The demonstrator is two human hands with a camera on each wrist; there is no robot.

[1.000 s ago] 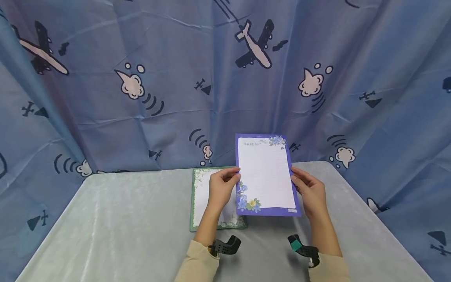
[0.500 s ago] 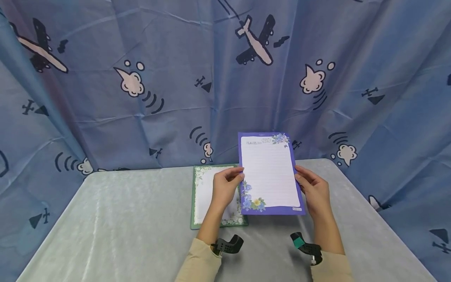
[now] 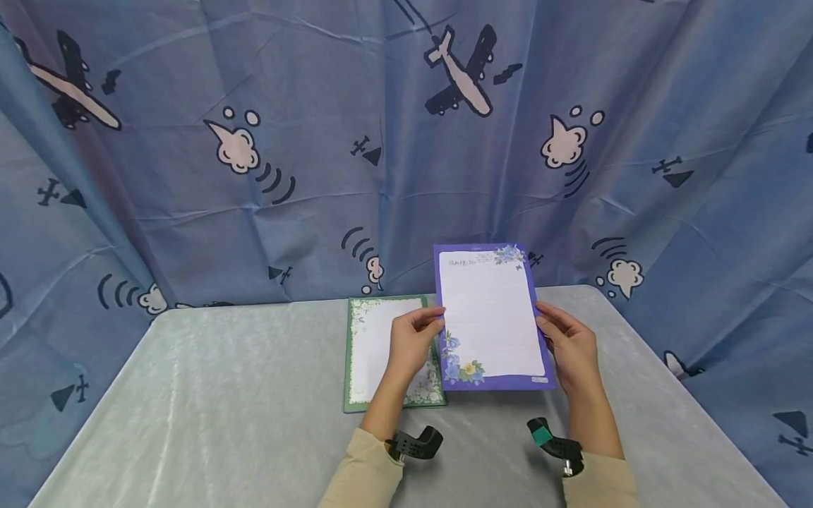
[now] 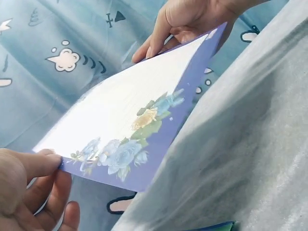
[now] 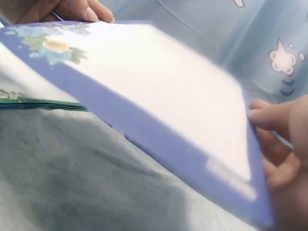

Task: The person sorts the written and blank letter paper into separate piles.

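Observation:
Both hands hold up a purple-bordered sheet of lined writing paper [image 3: 492, 317], printed with blue flowers and one yellow flower. On its left edge, the left hand [image 3: 411, 342] pinches it between thumb and fingers. The right hand [image 3: 571, 349] pinches the opposite edge, as the right wrist view also shows. The sheet is raised above the table, tilted toward the head camera. Behind the left forearm lies a green-bordered stack of flowered writing paper [image 3: 375, 353] on the table, partly hidden by that arm and the purple sheet.
A pale grey cloth covers the table [image 3: 241, 395]. Behind it hangs a blue curtain [image 3: 317, 92] with airplane and cloud prints. Each wrist wears a black camera mount, one on the left [image 3: 416, 443] and one on the right [image 3: 552, 441].
Both hands have shifted slightly to the right with the purple sheet, and more of the green-bordered stack shows. In the last half second the sheet has also dipped a little. Both grips are unchanged.

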